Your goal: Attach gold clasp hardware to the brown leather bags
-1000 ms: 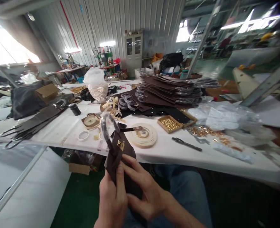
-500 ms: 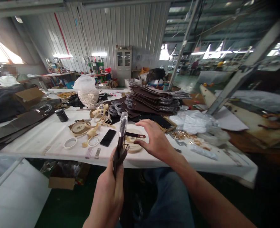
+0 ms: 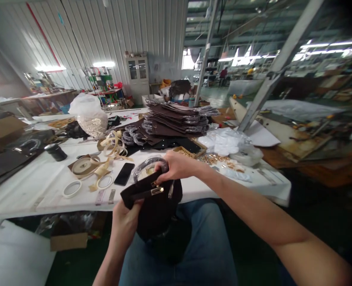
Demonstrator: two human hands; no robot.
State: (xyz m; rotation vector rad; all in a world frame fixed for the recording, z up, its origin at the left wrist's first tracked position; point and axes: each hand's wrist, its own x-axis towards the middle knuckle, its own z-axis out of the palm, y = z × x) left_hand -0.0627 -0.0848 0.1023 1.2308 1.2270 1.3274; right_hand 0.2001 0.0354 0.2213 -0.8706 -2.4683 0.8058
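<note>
A dark brown handbag panel (image 3: 158,216) hangs over my lap, its face turned toward me. A loop handle (image 3: 140,166) wrapped in clear plastic rises from its top, and gold metal fittings (image 3: 157,191) sit on straps near the upper edge. My left hand (image 3: 124,222) grips the left side, thumb in front and the other fingers hidden behind. Closed at the upper edge beside the handle, my right hand (image 3: 176,167) pinches the bag near a small gold fitting. The tips of some right fingers are hidden.
A white-covered table (image 3: 83,194) carries a phone (image 3: 124,174), tape rolls (image 3: 72,188), a black jar (image 3: 55,152) and loose gold hardware (image 3: 220,160). Behind are stacked brown panels (image 3: 172,121) and a bag of pale pieces (image 3: 90,117). A slanted metal post (image 3: 265,91) stands right.
The handbag panel has turned from edge-on to face me and come lower. My right hand, open and apart before, is now closed on its top edge. The view has swung right.
</note>
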